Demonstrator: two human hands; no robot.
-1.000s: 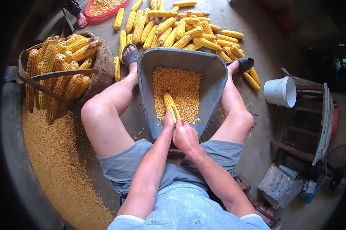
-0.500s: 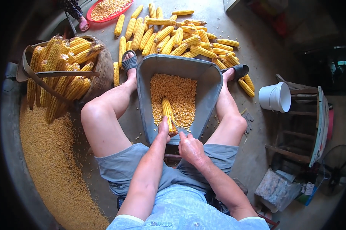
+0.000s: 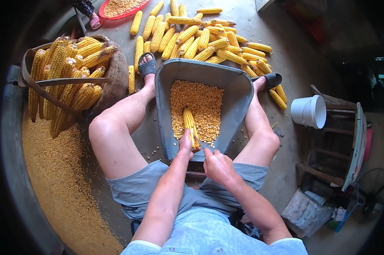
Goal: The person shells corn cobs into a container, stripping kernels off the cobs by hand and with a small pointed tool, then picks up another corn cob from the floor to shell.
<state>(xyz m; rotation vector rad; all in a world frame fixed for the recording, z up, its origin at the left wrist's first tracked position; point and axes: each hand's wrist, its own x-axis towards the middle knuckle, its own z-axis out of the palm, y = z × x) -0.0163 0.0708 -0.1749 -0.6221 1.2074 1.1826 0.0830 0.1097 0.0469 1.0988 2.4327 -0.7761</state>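
My left hand (image 3: 185,143) is wrapped round the lower end of a yellow corn cob (image 3: 188,120), whose far end points away from me. In my right hand (image 3: 218,165) is a thin metal tool (image 3: 201,144), its tip against the cob's right side near the lower end. The fist covers its handle, so its exact kind cannot be made out. Under the cob, between my legs, sits a grey metal pan (image 3: 236,87) with sloping sides. Loose corn kernels (image 3: 197,94) cover much of its bottom.
Many whole cobs (image 3: 187,34) lie heaped beyond the pan. At left, a wicker basket (image 3: 116,63) full of cobs stands by a spread of kernels (image 3: 51,170). A white bucket (image 3: 302,111) and wooden frame (image 3: 349,144) are at right. Another person's foot (image 3: 95,21) shows near a red tray (image 3: 102,12).
The whole view has shifted slightly, so most things sit a little further right. Both hands keep their hold, and the tool stays against the cob's lower right side.
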